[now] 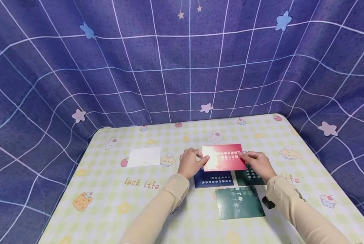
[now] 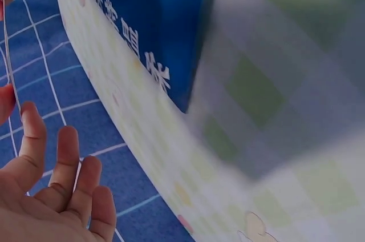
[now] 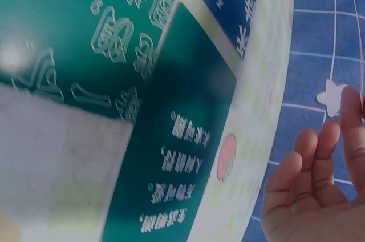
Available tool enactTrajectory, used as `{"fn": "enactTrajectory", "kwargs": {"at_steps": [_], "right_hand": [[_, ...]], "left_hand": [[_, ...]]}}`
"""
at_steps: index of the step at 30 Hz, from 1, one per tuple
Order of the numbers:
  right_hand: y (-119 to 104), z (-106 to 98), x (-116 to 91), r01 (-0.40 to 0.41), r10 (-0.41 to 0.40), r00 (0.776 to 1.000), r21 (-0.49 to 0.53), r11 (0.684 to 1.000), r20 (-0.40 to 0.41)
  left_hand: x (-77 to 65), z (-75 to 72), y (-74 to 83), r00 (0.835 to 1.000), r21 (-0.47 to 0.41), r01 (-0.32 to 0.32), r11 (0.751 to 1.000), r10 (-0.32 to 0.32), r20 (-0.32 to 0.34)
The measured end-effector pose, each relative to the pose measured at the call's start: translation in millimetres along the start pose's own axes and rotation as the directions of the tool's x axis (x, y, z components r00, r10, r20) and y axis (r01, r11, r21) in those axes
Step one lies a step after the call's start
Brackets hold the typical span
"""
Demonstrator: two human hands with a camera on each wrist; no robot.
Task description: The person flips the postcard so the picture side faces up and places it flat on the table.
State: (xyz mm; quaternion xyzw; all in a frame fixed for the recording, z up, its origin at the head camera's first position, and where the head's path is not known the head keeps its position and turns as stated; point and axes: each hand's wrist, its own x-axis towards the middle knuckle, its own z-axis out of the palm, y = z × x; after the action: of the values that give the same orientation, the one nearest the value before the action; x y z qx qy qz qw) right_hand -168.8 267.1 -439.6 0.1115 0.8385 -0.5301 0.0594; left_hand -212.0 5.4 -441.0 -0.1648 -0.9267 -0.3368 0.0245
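Note:
A glossy red card (image 1: pixel 223 157) with pale writing is held up above the table, a hand at either end. My left hand (image 1: pixel 190 163) pinches its left edge, and my right hand (image 1: pixel 259 163) pinches its right edge. Both wrist views show the card edge-on as a thin line at the fingertips, the other fingers loosely bent. Under it lie a blue card (image 1: pixel 213 179) and a dark green card (image 1: pixel 249 177), each partly covered. Nearer to me a second green card (image 1: pixel 240 203) lies flat between my forearms.
A white card (image 1: pixel 144 157) lies on the left part of the table. A small black object (image 1: pixel 268 202) sits beside my right sleeve. The checked tablecloth (image 1: pixel 108 189) bears printed cartoons, and a blue grid curtain (image 1: pixel 182 67) hangs behind the table's far edge.

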Motion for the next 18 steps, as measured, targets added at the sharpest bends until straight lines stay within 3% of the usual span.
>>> {"fn": "enactTrajectory", "kwargs": {"at_steps": [12, 18], "right_hand": [[-0.7, -20.2, 6.8, -0.008, 0.005, 0.998, -0.039, 0.999, -0.064], [7.0, -28.8, 13.4, -0.025, 0.021, 0.989, -0.024, 0.999, -0.149]], "left_hand": [[21.8, 23.0, 25.4, 0.999, 0.076, 0.051, 0.996, -0.049, -0.023], [30.0, 37.6, 38.5, 0.998, 0.085, 0.061, 0.995, -0.058, -0.029]]}}
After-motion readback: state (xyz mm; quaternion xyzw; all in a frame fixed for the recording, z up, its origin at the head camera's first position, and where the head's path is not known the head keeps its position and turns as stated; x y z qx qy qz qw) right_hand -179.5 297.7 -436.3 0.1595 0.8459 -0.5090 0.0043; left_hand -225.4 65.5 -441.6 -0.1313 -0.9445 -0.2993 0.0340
